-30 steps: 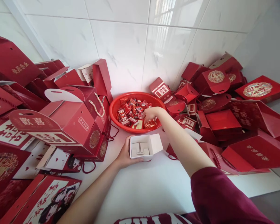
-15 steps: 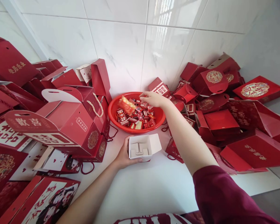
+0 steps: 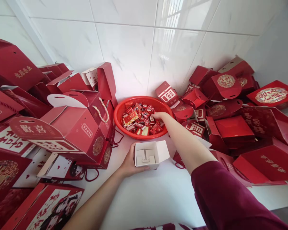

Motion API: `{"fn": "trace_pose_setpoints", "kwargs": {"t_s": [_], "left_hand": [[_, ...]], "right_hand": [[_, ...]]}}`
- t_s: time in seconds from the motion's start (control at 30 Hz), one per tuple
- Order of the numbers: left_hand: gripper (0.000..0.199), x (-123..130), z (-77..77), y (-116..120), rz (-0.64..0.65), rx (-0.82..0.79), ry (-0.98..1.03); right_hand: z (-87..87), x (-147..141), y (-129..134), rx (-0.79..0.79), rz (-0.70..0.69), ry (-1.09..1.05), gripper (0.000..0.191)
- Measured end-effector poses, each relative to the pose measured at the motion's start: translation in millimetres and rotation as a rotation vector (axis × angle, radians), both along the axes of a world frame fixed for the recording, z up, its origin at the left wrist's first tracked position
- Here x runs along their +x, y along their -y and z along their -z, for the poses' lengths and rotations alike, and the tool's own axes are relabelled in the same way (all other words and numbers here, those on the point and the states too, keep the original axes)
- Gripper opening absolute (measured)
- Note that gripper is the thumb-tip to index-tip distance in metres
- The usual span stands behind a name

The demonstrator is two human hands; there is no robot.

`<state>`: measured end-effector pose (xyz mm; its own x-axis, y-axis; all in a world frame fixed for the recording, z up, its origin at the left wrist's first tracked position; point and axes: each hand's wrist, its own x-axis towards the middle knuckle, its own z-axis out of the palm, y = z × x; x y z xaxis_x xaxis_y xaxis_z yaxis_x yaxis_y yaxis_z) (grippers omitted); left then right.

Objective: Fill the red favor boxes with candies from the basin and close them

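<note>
And on the right, a maroon sleeve (image 3: 225,188) is worn, cut short; bare forearms are shown; near, a white-marked maroon shirt (image 3: 169,227) is glimpsed

Red basket (image 3: 139,137), white-lined box (image 3: 147,158), grey-veined white tiles (image 3: 124,48)

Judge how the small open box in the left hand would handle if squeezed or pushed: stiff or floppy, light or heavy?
The box is probably light: its walls look like thin card. It should hold its square shape in the left hand, though a hard squeeze might buckle it. The lid, standing open to one side, would likely swing if pushed.
</note>
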<state>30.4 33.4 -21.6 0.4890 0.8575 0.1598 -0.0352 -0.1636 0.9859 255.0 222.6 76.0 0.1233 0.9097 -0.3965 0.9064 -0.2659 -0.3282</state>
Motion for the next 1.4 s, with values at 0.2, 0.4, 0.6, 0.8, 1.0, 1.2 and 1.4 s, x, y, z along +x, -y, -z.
{"fn": "trace_pose_setpoints", "kwargs": {"t_s": [0.2,0.4,0.6,0.8,1.0,1.2,1.4], "left_hand": [[0.1,-0.4,0.0,-0.3,0.013,-0.013,-0.007],[0.099,-0.5,-1.0,0.2,0.018,-0.007,0.001],[0.098,0.3,-0.2,1.7,-0.017,0.014,-0.024],[0.107,-9.6,-10.0,1.9,-0.071,0.217,-0.204],[0.053,-24.5,-45.7,15.7,-0.286,0.449,-0.393],[0.026,-13.6,-109.6,35.0,-0.608,0.477,-0.348],[0.054,23.2,-158.1,12.0,-0.185,-0.067,0.092]], "right_hand": [[0.0,-5.7,-8.3,0.142,-0.104,0.17,0.037],[2.5,-17.9,-3.9,0.328,-0.398,0.128,0.038],[-8.6,-25.6,8.0,0.409,-0.276,0.028,0.032],[-32.9,-28.5,66.4,0.578,-0.157,-0.297,0.029],[-42.3,-11.0,137.8,0.616,-0.151,-0.915,0.039],[-50.2,-3.8,181.7,0.938,-0.139,-0.962,0.029],[-40.1,-17.1,196.3,1.299,-0.504,-0.405,0.015]]}}
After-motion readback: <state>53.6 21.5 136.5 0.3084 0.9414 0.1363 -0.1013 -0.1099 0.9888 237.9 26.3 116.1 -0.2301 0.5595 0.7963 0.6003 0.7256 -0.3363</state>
